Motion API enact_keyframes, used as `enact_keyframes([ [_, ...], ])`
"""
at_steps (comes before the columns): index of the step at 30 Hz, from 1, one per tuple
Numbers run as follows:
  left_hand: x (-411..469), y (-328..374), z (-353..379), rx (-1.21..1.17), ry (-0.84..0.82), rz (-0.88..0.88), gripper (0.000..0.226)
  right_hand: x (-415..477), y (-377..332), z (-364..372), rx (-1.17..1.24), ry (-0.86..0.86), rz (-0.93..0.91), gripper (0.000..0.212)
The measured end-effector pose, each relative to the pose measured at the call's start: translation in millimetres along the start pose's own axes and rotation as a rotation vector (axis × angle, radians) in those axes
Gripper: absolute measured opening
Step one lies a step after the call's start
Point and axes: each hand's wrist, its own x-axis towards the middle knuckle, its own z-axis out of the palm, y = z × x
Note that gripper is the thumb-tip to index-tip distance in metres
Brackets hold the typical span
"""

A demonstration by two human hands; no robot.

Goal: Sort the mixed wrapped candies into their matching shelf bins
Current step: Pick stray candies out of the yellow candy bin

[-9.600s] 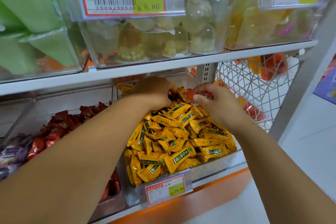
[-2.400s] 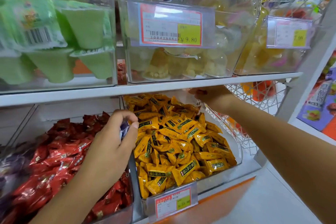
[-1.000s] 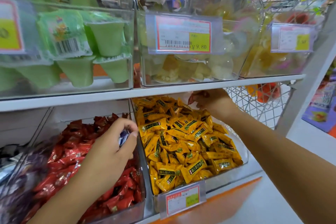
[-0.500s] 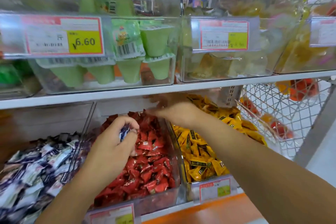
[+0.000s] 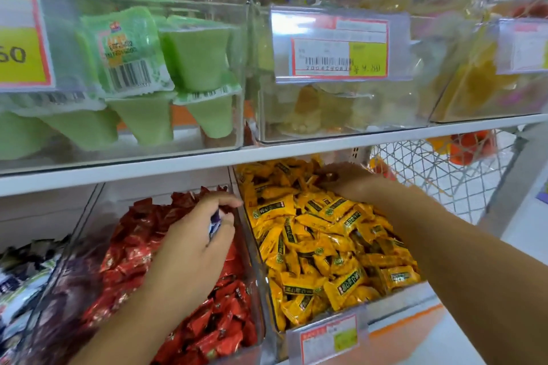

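left hand (image 5: 192, 246) pinching a blue-and-white candy (image 5: 215, 224), red candies (image 5: 127, 261) just beneath that grip, right hand (image 5: 353, 184) low over yellow candies (image 5: 311, 240), its fingers blurred, hold cannot be told

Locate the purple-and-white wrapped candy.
Head view, left of centre: the left hand pinches the candy over the red candies, just left of the yellow candies.
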Motion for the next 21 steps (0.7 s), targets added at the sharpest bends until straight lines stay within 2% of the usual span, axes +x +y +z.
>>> enact_keyframes([
  [3,2,5,7,0.014,-0.038,-0.036,0.008,6,-4,0,-0.063,-0.04,0.013,0.047],
  [5,0,5,14,0.035,-0.074,-0.06,0.013,10,-3,2,-0.054,-0.055,0.02,0.045],
  [13,2,5,25,-0.005,-0.094,-0.077,0.012,23,6,24,0.193,0.176,0.104,0.005],
  [17,3,3,23,0.004,-0.113,-0.073,0.012,10,10,22,0.38,0.267,0.016,0.006],
  [19,2,4,21,0.026,-0.109,-0.073,0.013,1,9,15,0.324,0.315,-0.001,0.017],
  [21,-2,6,17,0.025,-0.119,-0.072,0.017,-7,7,6,0.14,0.368,0.019,0.022],
])
